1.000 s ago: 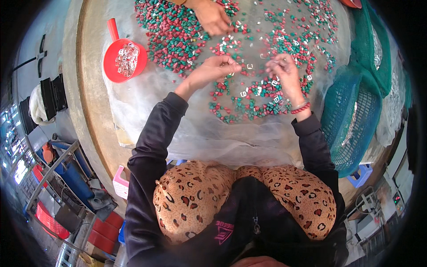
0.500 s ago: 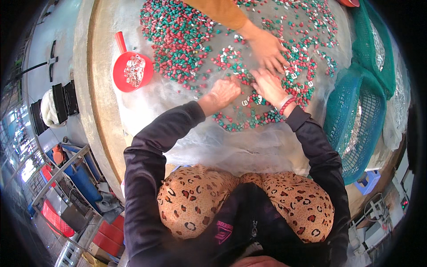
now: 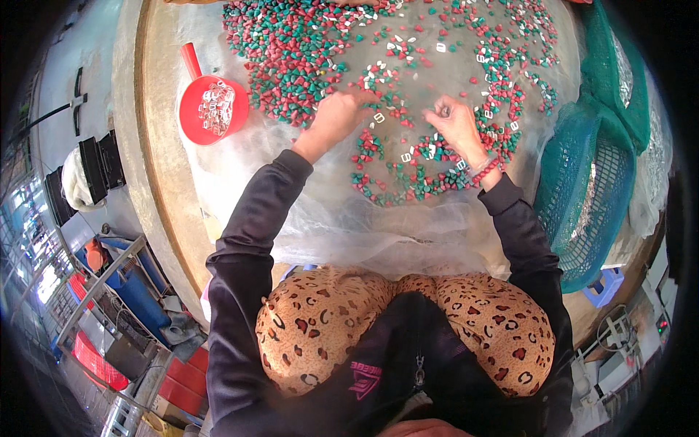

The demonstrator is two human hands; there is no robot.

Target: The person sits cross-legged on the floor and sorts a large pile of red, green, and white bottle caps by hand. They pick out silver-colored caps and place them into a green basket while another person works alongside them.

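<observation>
Small red and green cone-like pieces are spread over a table covered with clear plastic sheeting, with white slide-buckle-like pieces scattered among them. My left hand is over the right edge of the dense pile; motion smears its fingertips, so I cannot tell what is in them. Further right, my right hand has its fingers curled and pinched together above the loose pieces; anything inside them is hidden. A red bead bracelet circles my right wrist. Left of the pile sits a red dipper holding white and clear pieces.
Green mesh baskets stand along the table's right side. Bunched clear plastic sheeting lies between the pieces and my lap. Part of another person's hand shows at the top edge. A raised rim borders the table on the left.
The other person's hand has withdrawn from beside my right hand toward the top edge. My hands have moved apart, the left one up and leftward, the right one slightly to the right.
</observation>
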